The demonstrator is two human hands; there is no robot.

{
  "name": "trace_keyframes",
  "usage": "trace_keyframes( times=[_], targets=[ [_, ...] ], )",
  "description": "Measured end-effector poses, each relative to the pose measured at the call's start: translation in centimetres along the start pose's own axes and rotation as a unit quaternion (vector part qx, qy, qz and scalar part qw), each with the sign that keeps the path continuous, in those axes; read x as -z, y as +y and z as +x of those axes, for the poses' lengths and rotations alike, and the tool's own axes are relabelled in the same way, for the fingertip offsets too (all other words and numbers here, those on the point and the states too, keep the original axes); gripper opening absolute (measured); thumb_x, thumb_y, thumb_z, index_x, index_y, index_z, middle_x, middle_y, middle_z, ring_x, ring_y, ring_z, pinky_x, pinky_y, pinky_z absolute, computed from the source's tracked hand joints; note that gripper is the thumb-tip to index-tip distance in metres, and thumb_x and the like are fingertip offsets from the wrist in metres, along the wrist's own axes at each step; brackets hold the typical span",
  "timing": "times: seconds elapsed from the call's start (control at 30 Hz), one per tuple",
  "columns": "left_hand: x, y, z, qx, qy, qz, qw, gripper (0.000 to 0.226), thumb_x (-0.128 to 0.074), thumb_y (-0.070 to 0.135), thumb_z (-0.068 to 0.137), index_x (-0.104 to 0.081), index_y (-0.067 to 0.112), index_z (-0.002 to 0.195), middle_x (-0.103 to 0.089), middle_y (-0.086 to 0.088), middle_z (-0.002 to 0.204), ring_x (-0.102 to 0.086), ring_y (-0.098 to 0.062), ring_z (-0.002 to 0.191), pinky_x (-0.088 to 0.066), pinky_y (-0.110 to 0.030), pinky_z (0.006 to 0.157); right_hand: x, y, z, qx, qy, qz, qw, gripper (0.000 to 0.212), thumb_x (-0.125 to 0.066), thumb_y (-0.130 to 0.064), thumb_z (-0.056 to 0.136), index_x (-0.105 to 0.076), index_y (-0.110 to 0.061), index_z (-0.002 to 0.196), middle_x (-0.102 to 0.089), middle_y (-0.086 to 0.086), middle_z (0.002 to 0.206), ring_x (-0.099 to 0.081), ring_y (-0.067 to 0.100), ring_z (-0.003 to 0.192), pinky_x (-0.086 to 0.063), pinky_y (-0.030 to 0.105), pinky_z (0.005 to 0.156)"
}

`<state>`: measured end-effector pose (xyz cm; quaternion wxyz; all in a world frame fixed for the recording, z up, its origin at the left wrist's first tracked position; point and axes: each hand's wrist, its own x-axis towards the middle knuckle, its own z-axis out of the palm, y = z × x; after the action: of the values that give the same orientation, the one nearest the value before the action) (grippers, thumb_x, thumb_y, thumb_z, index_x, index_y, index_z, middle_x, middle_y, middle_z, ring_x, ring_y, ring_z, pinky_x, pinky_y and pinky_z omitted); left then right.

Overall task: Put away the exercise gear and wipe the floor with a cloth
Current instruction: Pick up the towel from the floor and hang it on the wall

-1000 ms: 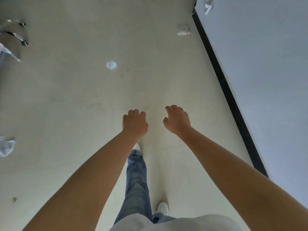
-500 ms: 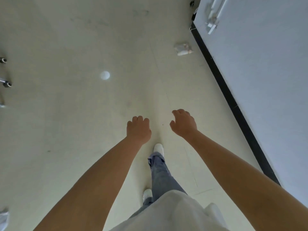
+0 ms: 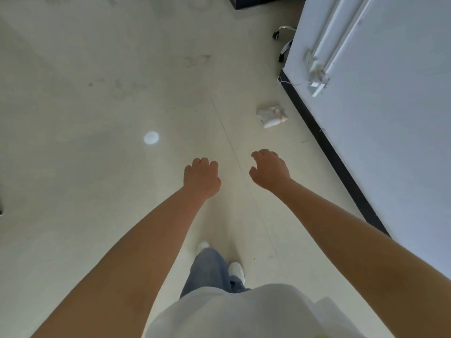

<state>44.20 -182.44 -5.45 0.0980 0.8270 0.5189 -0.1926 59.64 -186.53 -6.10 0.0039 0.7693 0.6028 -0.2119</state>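
Both my arms reach forward over the pale floor (image 3: 97,181) as I walk. My left hand (image 3: 201,178) hangs with its fingers loosely curled under and holds nothing. My right hand (image 3: 269,170) is also empty, its fingers relaxed and its thumb apart. A crumpled white cloth-like bundle (image 3: 272,114) lies on the floor ahead of my right hand, close to the wall. No exercise gear is in view.
A white wall (image 3: 390,118) with a black baseboard (image 3: 336,162) runs along the right. White conduit (image 3: 317,71) hangs on it. A chair's castor legs (image 3: 283,35) stand at the far end. A round white spot (image 3: 151,137) marks the floor. My feet (image 3: 236,270) are below.
I have walked forward: the bundle and the white spot have come nearer, and the chair legs at the left have left the view. Both hands stay empty and level.
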Motion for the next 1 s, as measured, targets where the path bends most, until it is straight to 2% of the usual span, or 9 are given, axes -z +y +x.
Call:
trace_keyframes(
  times=[0.17,0.3,0.53,0.77,1.0],
  targets=[
    [5.9,-2.8,15.5,-0.025,0.016,0.022,0.999,0.034,-0.037,0.02,0.097,-0.046,0.005,0.125,-0.05,-0.012,0.126,-0.046,-0.026,0.118,-0.042,-0.033,0.092,4.1,0.9,15.1,-0.03,0.015,-0.003,0.999,0.038,-0.043,-0.014,0.092,-0.049,-0.006,0.128,-0.05,0.011,0.131,-0.046,0.026,0.121,-0.039,0.034,0.099],
    [10.9,-3.7,28.5,-0.044,0.016,0.037,0.998,0.036,-0.038,0.022,0.097,-0.045,0.006,0.128,-0.047,-0.012,0.131,-0.043,-0.027,0.123,-0.04,-0.035,0.096,7.6,2.7,26.9,-0.087,0.009,-0.009,0.996,0.037,-0.042,-0.014,0.092,-0.048,-0.006,0.127,-0.05,0.01,0.131,-0.046,0.026,0.12,-0.04,0.032,0.097],
    [19.1,-1.5,47.4,-0.126,0.002,0.073,0.989,0.036,-0.037,0.021,0.097,-0.045,0.006,0.128,-0.047,-0.013,0.132,-0.042,-0.028,0.123,-0.038,-0.036,0.096,12.4,7.4,42.3,-0.182,0.008,0.072,0.981,0.04,-0.043,-0.014,0.091,-0.046,-0.007,0.131,-0.048,0.009,0.135,-0.045,0.025,0.123,-0.04,0.032,0.101],
    [23.5,3.8,65.2,-0.201,-0.041,0.136,0.969,0.033,-0.04,0.02,0.095,-0.048,0.006,0.125,-0.049,-0.012,0.129,-0.044,-0.028,0.121,-0.041,-0.034,0.093,13.6,17.7,54.3,-0.342,-0.032,0.154,0.927,0.042,-0.044,-0.014,0.092,-0.046,-0.009,0.133,-0.05,0.01,0.133,-0.045,0.026,0.125,-0.039,0.035,0.102],
    [25.5,9.0,79.7,-0.258,-0.1,0.16,0.947,0.036,-0.037,0.02,0.097,-0.044,0.006,0.129,-0.047,-0.012,0.132,-0.042,-0.028,0.123,-0.04,-0.035,0.095,13.5,24.1,63.6,-0.434,-0.09,0.193,0.875,0.038,-0.041,-0.015,0.093,-0.049,-0.009,0.13,-0.053,0.01,0.13,-0.046,0.026,0.124,-0.04,0.034,0.1]
  ],
)
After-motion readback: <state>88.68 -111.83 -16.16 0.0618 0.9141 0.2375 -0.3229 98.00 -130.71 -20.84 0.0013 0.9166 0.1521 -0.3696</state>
